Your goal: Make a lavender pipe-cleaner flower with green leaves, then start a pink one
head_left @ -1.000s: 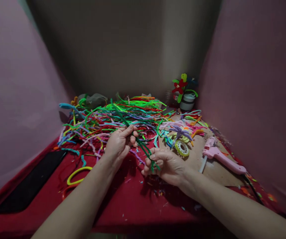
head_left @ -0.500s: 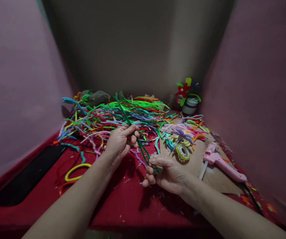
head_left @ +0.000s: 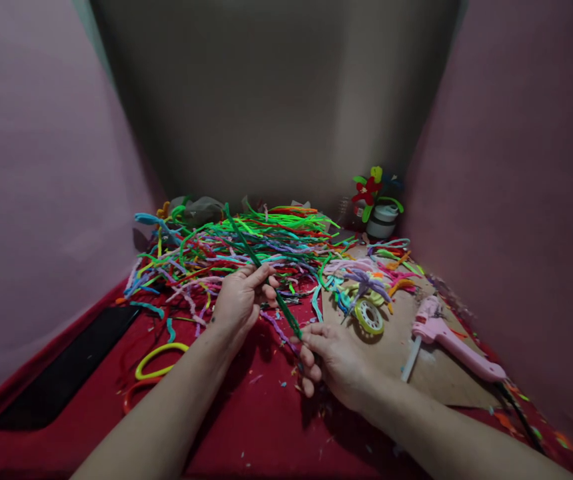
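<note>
Dark green pipe cleaners (head_left: 285,309) run slantwise between my two hands, their far ends standing up over the heap. My left hand (head_left: 240,297) pinches them around the middle between thumb and fingers. At the near end, my right hand (head_left: 330,357) grips the strands with thumb and forefinger, its other fingers curled below. Between the hands the strands lie close together; how many there are I cannot tell. Behind my left hand spreads a large heap of coloured pipe cleaners (head_left: 266,230).
Right of my hands, a cardboard sheet (head_left: 446,383) bears a pink glue gun (head_left: 459,347), a yellow tape roll (head_left: 369,317) and a purple pipe-cleaner flower (head_left: 369,283). Yellow-and-red-handled scissors (head_left: 159,360) and a black flat object (head_left: 66,370) lie left. A cup (head_left: 382,221) stands at the back.
My right hand has shifted slightly down and now holds the strands' near end. The strands between my hands, spread apart before, now lie together. The whole view has moved a little.
</note>
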{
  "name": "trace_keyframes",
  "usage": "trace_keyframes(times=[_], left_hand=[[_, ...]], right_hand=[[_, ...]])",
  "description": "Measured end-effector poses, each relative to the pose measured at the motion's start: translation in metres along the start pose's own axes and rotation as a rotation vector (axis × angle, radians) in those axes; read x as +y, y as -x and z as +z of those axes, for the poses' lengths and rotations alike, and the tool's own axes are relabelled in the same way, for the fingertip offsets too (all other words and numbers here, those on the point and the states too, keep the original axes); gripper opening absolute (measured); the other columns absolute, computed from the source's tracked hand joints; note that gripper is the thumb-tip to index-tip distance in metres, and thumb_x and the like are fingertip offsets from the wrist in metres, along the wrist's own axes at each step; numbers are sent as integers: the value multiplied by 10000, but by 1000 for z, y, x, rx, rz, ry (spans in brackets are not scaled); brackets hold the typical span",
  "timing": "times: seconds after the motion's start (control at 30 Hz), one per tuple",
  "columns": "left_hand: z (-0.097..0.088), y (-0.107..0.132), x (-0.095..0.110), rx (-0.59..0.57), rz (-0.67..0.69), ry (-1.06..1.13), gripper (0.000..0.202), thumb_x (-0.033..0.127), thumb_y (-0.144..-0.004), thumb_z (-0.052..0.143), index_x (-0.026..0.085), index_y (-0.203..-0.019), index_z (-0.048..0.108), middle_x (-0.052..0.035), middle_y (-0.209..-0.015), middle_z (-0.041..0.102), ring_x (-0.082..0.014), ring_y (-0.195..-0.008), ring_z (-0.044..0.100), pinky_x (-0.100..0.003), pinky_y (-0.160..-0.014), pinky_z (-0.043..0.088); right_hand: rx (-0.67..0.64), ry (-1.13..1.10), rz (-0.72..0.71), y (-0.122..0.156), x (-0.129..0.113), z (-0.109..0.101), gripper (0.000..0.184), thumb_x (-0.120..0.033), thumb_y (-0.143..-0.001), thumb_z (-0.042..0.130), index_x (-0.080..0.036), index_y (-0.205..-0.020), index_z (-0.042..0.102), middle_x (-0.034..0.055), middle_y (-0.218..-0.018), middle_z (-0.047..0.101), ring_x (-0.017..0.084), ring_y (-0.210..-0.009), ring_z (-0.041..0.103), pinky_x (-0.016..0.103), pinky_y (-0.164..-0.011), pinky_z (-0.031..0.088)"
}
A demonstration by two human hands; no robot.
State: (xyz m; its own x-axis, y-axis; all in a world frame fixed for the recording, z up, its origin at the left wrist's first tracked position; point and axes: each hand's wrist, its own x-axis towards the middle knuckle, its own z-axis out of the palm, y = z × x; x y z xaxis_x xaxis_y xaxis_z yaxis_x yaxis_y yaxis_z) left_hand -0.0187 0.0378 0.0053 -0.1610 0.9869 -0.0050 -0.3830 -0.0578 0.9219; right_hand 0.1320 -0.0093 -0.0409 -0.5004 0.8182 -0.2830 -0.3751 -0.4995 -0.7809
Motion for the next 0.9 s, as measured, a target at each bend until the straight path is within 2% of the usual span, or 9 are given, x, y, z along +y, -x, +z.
trace_keyframes(times=[0.1, 0.17, 0.3, 0.4, 0.53, 0.63, 0.73, 0.83, 0.9], left_hand=[[0, 0, 0, 20, -14, 4, 173, 248, -684, 693, 103, -687, 599, 21, -509, 575, -47, -331, 454, -152, -299, 366], [-2, -2, 1, 22, -41, 4, 168, 233, -677, 698, 98, -680, 598, 14, -509, 579, -39, -327, 440, -135, -288, 324], [-7, -5, 2, 11, -67, -5, 183, 236, -666, 708, 90, -708, 605, -22, -620, 634, 0, -326, 374, -113, -291, 258], [-7, -4, 0, 4, -67, -21, 232, 275, -638, 732, 97, -716, 606, 17, -575, 577, 6, -334, 331, -116, -299, 223], [0, 2, -4, 3, -73, -68, 272, 306, -599, 758, 104, -706, 610, 78, -446, 419, -19, -344, 333, -128, -309, 219], [3, 4, -6, 19, -61, -110, 281, 324, -597, 756, 101, -690, 612, 82, -417, 394, -19, -335, 310, -133, -312, 198], [3, 5, -7, 68, -22, -155, 267, 322, -606, 749, 104, -653, 604, 86, -384, 376, -14, -321, 282, -133, -317, 178], [1, 5, -8, 114, 13, -192, 242, 303, -612, 746, 116, -646, 596, 88, -376, 383, -10, -314, 280, -132, -322, 182], [2, 7, -9, 114, 13, -204, 236, 295, -611, 747, 121, -639, 589, 84, -385, 400, -10, -314, 291, -132, -323, 181]], right_hand=[[-13, 25, 10, 0, 2, -1, 176, -265, -644, 622, -148, -688, 497, -84, -376, 456, 38, -259, 292, 185, -256, 361], [-28, 29, 4, 1, 2, -2, 202, -298, -652, 625, -146, -707, 504, -81, -373, 465, 47, -252, 316, 194, -266, 372], [-100, 54, -3, 5, -4, -3, 254, -341, -655, 630, -151, -741, 484, -21, -448, 581, 105, -318, 505, 225, -375, 436], [-142, 87, 21, 7, -12, -2, 242, -284, -638, 646, -151, -742, 473, 35, -546, 652, 122, -415, 585, 204, -436, 425], [-107, 174, 20, 6, -17, 0, 233, -286, -647, 660, -140, -706, 488, 41, -566, 656, 107, -437, 580, 187, -433, 407], [-102, 195, 32, 3, -14, 0, 281, -349, -624, 672, -126, -676, 509, 42, -534, 643, 109, -400, 568, 199, -419, 419], [-150, 165, 49, 2, -10, -2, 300, -374, -609, 672, -129, -697, 523, 10, -486, 610, 118, -354, 542, 235, -407, 444], [-189, 186, 29, 3, -8, -3, 269, -367, -649, 650, -136, -686, 517, -21, -434, 565, 91, -314, 478, 225, -392, 422], [-206, 211, 11, 4, -9, -2, 267, -371, -692, 627, -135, -656, 506, 6, -473, 597, 86, -357, 503, 207, -420, 409]])
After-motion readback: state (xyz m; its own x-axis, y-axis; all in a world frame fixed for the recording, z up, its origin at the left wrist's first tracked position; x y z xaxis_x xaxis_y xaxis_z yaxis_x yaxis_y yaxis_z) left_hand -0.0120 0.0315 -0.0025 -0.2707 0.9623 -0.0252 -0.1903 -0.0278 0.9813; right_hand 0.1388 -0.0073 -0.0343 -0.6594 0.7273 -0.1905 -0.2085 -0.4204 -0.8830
